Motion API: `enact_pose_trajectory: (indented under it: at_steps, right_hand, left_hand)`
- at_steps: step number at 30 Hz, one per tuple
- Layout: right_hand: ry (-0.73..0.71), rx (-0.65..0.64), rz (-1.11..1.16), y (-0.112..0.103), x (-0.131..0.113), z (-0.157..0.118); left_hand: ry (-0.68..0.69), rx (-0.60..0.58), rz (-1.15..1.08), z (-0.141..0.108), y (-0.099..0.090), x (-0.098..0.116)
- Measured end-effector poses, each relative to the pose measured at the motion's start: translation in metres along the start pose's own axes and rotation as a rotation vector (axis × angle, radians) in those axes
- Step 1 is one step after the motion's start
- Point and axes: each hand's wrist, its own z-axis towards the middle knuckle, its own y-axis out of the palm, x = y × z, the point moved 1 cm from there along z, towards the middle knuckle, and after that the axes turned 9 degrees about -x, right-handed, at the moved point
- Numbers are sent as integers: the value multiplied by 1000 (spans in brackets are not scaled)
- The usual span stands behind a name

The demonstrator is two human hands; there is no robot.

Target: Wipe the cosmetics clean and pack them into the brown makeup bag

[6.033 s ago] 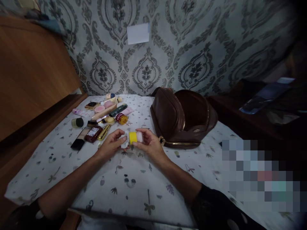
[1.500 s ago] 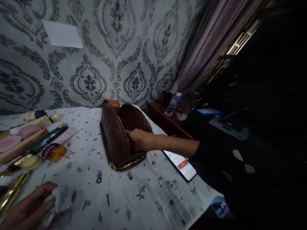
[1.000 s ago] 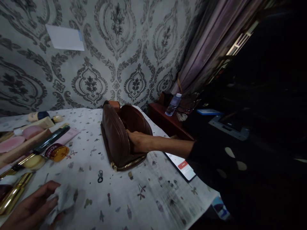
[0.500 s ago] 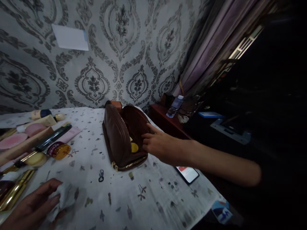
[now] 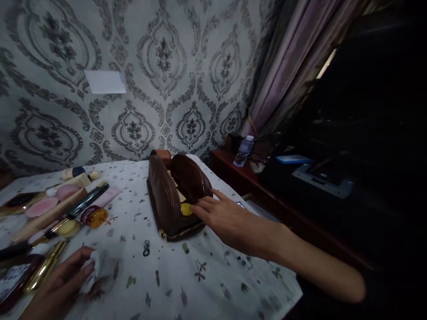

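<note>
A brown zippered makeup bag (image 5: 163,200) stands unzipped on the patterned white cloth (image 5: 140,284). Inside its mouth lies a round yellow item (image 5: 187,209), with pale things partly hidden behind it. My right hand (image 5: 227,218) reaches over the bag's right edge, fingers stretched out; their tips are at the yellow item, and I cannot tell if they touch it. At lower left, my left hand (image 5: 63,284) pinches a crumpled white tissue (image 5: 93,271) between thumb and fingers. Beside it lies a gold tube (image 5: 46,266).
Makeup is spread along the left: a pink round compact (image 5: 42,207), an amber-lidded jar (image 5: 95,217), a dark green tube (image 5: 88,200) and several more. Right of the bag, a phone (image 5: 240,205) shows partly behind my hand. A water bottle (image 5: 243,151) stands on the red-brown furniture (image 5: 223,164).
My right hand has shifted down toward the bag's front, its fingertips now at the yellow item. The view has tilted slightly. My left hand still holds the tissue.
</note>
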Motion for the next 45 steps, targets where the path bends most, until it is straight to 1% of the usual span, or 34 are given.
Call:
enact_pose_trajectory:
  at_steps: [2, 4, 6, 7, 9, 11, 13, 14, 16, 20, 22, 23, 25, 27, 29, 33, 35, 39, 42, 45]
  right_hand:
    - [35, 146, 43, 2, -4, -1]
    - [40, 339, 111, 7, -11, -1]
    - [-18, 485, 209, 15, -22, 0]
    - [-73, 513, 258, 20, -29, 3]
    - [-206, 479, 325, 32, -46, 11]
    - [-317, 383, 361, 45, -65, 25]
    - [-365, 303, 416, 57, -81, 41]
    - [-360, 278, 460, 62, -87, 50]
    - [-321, 257, 577, 70, -96, 70]
    - [-161, 232, 875, 83, -103, 114]
    - [-78, 231, 1099, 91, -106, 139]
    - [-31, 226, 1254, 96, -107, 153]
    - [112, 238, 1567, 105, -111, 177]
    - [176, 274, 1651, 110, -116, 196]
    - [188, 310, 1645, 111, -119, 209]
    - [184, 353, 1619, 108, -123, 230]
    - [192, 385, 1594, 107, -122, 242]
    - [244, 468, 1550, 108, -117, 266]
    - [288, 513, 1527, 110, -111, 280]
    - [290, 537, 1493, 111, -106, 287]
  left_hand:
    - [-23, -26, -27, 3, -5, 0]
    - [3, -83, 0, 5, -6, 1]
    - [49, -127, 44, 5, -5, 4]
    - [60, -170, 70, 5, -4, 5]
    - [104, -192, 61, 5, -1, 6]
    - [124, -203, 52, 6, 0, 6]
    - [146, -178, 68, 8, -2, 5]
    - [163, -164, 85, 9, -3, 4]
    - [208, -139, 132, 11, -7, 1]
    - [308, -77, 263, 15, -15, -3]
    - [357, -38, 347, 16, -18, -3]
    - [379, -25, 394, 16, -19, -2]
    - [404, -12, 466, 16, -20, -2]
    - [406, -15, 510, 16, -22, -2]
    - [434, 1, 555, 15, -23, -2]
    - [564, 83, 705, 12, -25, 3]
    - [590, 95, 775, 8, -25, 6]
    - [610, 77, 860, 2, -25, 8]
    - [575, 67, 870, 1, -24, 6]
    - [536, 54, 861, 4, -24, 6]
